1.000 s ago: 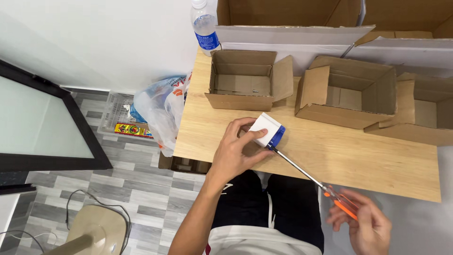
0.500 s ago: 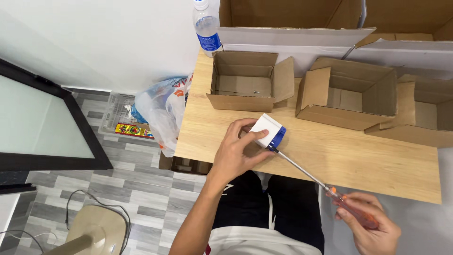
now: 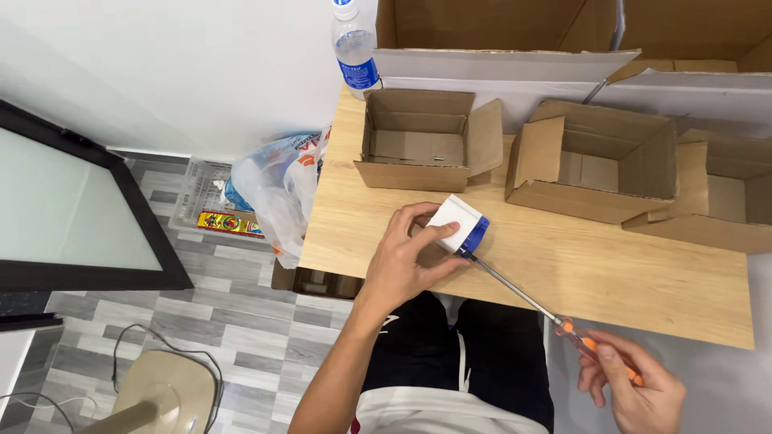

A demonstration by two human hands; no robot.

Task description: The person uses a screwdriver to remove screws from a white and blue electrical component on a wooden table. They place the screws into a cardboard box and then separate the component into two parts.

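Small white rectangular plastic box with a blue end [image 3: 458, 224]: held near the front edge of the light wooden tabletop [image 3: 611, 273], tilted, blue end turned toward the lower right. It is clasped by the left hand [image 3: 406, 261], fingers closed around its white sides. Long screwdriver with a metal shaft and orange handle [image 3: 537, 308]: its long axis is laid diagonally from upper left to lower right, tip set against the blue end, shaft carried out past the table edge. The handle is gripped in the closed right hand [image 3: 635, 390], below the table front.

Behind the box, three open brown cardboard boxes are ranged: left [image 3: 422, 141], middle [image 3: 599, 169], right [image 3: 716, 197]. Larger cartons [image 3: 515, 36] are stacked at the back. A clear plastic bottle with a blue label [image 3: 355, 48] is stood at the table's far left corner. A plastic bag [image 3: 277, 189] is seen beside the table's left side, over grey tiled flooring [image 3: 201, 321].
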